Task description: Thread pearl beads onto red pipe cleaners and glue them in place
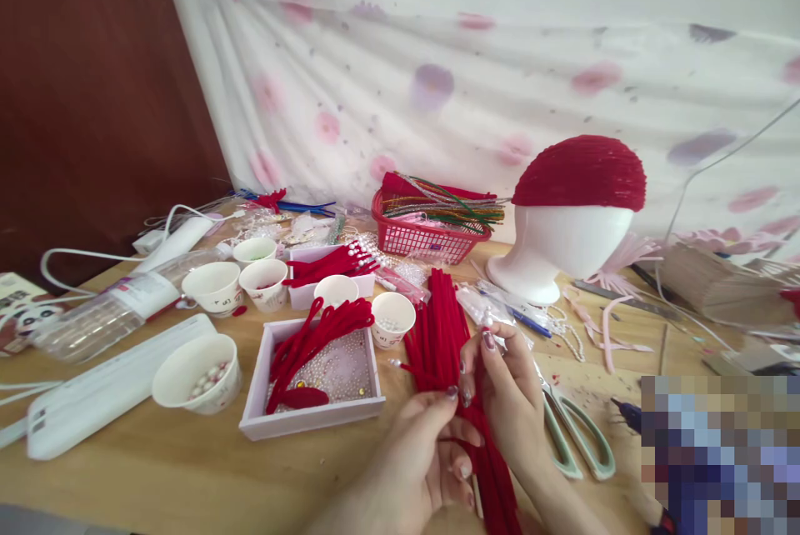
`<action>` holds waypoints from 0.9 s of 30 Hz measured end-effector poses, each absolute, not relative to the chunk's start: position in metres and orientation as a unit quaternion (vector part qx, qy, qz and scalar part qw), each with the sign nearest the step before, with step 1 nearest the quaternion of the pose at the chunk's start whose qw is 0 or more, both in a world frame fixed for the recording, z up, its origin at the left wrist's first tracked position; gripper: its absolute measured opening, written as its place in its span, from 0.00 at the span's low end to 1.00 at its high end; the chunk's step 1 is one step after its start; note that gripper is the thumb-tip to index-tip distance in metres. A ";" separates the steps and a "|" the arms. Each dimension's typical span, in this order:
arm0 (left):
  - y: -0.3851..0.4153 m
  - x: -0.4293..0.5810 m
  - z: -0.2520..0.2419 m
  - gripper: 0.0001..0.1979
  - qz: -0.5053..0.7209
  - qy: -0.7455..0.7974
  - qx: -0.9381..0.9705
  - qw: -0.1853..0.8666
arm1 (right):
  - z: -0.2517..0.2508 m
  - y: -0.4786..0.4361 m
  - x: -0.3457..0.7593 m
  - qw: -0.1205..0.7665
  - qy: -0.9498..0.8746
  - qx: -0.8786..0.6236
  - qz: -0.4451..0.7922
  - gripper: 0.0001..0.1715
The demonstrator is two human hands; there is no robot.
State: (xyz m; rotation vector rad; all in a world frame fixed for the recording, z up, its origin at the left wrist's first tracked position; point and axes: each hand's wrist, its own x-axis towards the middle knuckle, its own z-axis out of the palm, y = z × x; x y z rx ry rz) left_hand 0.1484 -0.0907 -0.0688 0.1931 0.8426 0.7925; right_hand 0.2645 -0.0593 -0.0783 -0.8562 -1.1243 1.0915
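Observation:
My left hand is closed, thumb and finger pinching a red pipe cleaner. A small white bead sits on its end, pointing left. Close by on the right, my right hand is closed in a pinch, with a small white bead at its fingertips. Beneath both hands lies a long bundle of red pipe cleaners. Left of them stands a white box of loose pearls and looped red stems. Behind it is a paper cup with pale beads.
Green-handled scissors lie right of my right hand. A white mannequin head wears a red cap. A red basket holds coloured stems. More paper cups, a plastic bottle and a white power strip occupy the left.

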 end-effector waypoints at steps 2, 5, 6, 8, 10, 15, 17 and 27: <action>-0.088 0.146 -0.070 0.06 0.399 0.402 0.093 0.819 | -0.078 -0.062 0.263 0.618 -0.499 -0.364 0.487 0.07; -0.088 0.147 -0.075 0.07 0.426 0.411 0.101 0.799 | -0.078 -0.065 0.262 0.607 -0.518 -0.356 0.486 0.07; -0.090 0.149 -0.077 0.09 0.427 0.414 0.114 0.796 | -0.078 -0.066 0.262 0.604 -0.526 -0.357 0.482 0.07; -0.094 0.154 -0.083 0.12 0.425 0.415 0.158 0.788 | -0.079 -0.067 0.264 0.598 -0.543 -0.364 0.464 0.07; -0.098 0.158 -0.088 0.15 0.433 0.415 0.213 0.771 | -0.080 -0.066 0.266 0.591 -0.566 -0.371 0.438 0.09; -0.103 0.154 -0.086 0.25 0.485 0.393 0.307 0.718 | -0.080 -0.059 0.268 0.555 -0.650 -0.370 0.363 0.09; -0.104 0.149 -0.080 0.26 0.502 0.388 0.336 0.696 | -0.078 -0.057 0.266 0.535 -0.686 -0.361 0.336 0.08; -0.043 0.084 -0.018 0.10 0.447 0.503 0.557 0.486 | -0.096 -0.038 0.279 0.546 -0.710 -0.390 0.215 0.14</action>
